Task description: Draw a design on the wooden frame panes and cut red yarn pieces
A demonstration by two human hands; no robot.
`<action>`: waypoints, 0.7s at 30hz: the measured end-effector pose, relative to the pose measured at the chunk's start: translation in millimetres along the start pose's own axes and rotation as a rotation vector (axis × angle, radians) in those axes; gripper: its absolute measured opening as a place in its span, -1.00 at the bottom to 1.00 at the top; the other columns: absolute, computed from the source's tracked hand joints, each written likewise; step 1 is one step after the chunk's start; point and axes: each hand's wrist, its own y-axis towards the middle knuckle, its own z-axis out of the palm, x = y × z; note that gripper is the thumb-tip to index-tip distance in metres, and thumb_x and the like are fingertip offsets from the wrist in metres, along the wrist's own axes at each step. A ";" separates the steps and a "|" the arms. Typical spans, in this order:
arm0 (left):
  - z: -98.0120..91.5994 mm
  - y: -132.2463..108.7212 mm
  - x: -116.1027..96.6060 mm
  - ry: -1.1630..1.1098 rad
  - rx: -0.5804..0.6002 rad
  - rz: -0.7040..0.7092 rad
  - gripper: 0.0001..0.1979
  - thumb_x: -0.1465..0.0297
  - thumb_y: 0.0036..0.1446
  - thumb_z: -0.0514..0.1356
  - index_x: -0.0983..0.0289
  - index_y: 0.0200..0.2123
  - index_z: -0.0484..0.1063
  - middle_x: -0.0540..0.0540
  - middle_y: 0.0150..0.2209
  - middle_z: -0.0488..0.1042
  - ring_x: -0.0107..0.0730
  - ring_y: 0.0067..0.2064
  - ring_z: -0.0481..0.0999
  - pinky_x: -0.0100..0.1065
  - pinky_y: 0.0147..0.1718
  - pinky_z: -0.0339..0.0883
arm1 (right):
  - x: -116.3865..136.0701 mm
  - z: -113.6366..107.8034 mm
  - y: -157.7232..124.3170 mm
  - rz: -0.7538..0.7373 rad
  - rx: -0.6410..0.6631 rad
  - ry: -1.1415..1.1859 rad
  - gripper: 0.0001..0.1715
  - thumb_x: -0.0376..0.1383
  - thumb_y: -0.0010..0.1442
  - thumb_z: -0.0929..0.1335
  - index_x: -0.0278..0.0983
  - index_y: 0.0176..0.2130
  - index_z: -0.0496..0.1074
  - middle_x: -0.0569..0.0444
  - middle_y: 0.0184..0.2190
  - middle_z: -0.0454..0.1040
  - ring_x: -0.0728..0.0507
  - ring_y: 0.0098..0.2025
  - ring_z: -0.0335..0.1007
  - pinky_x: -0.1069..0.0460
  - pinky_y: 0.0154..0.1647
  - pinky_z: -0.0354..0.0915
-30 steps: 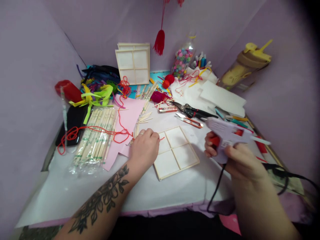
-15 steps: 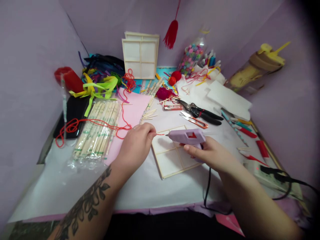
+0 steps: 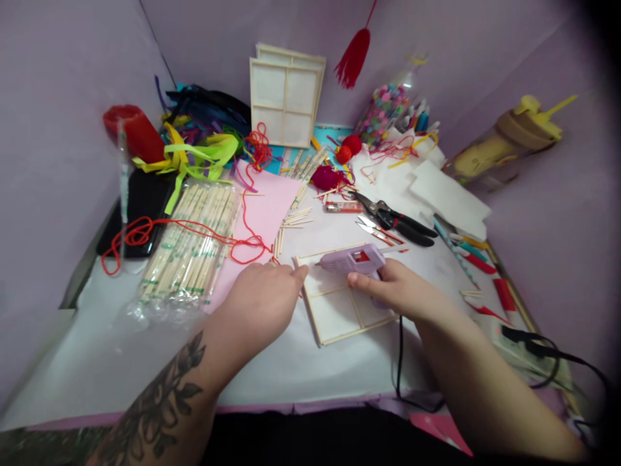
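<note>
My right hand [image 3: 383, 285] is wrapped round the grip of a lilac hot glue gun [image 3: 352, 260], whose nozzle points left. Beneath the gun lies a square wooden-stick frame [image 3: 334, 314] with white backing and crossed bars. My left hand [image 3: 266, 294] is closed at the frame's left edge, its index fingertip close to the nozzle. Red yarn [image 3: 247, 213] runs down into that hand, and a short red end shows under the fingers; the exact pinch is hidden.
Two similar frames [image 3: 286, 97] lean against the back wall. Bagged sticks [image 3: 187, 246] lie at left on pink paper [image 3: 272, 191]. Pruning shears [image 3: 398, 220], small snips [image 3: 373, 230] and a lighter [image 3: 343, 207] sit behind the frame. A power strip [image 3: 517, 349] is at right.
My left hand has turned downward, and the yarn end that stuck out toward the nozzle now hangs below the fingers. The glue gun has stayed over the frame, shifting slightly left.
</note>
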 end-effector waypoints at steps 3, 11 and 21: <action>-0.1 -0.7 -1.3 0.018 0.036 0.002 -0.47 0.61 0.18 -0.07 0.30 0.21 0.27 0.20 -0.23 0.56 -0.09 -0.20 0.56 -0.21 -0.33 0.34 | 1.3 0.0 -0.5 0.018 0.009 -0.017 -0.53 0.01 0.07 0.38 -0.31 -0.22 0.52 -0.01 -0.31 0.55 -0.19 -0.31 0.44 -0.02 -0.33 0.34; -1.5 -1.2 -2.8 0.011 0.051 0.017 -0.46 0.63 0.19 -0.10 0.33 0.21 0.27 0.22 -0.19 0.56 -0.07 -0.17 0.56 -0.17 -0.31 0.36 | 0.9 0.2 2.9 0.016 -0.016 -0.098 -0.50 0.08 0.05 0.36 -0.32 -0.34 0.49 0.00 -0.40 0.50 -0.16 -0.35 0.39 0.04 -0.46 0.26; -0.7 -1.4 7.2 -0.133 -0.112 -0.011 -0.59 0.59 0.18 -0.02 0.19 -0.03 0.48 0.12 -0.13 0.59 -0.12 -0.10 0.56 -0.17 -0.18 0.39 | -46.1 -38.1 -52.7 -0.040 -0.394 0.023 -0.50 0.12 0.15 0.28 -0.26 -0.31 0.43 0.00 -0.48 0.49 -0.15 -0.45 0.43 0.00 -0.44 0.34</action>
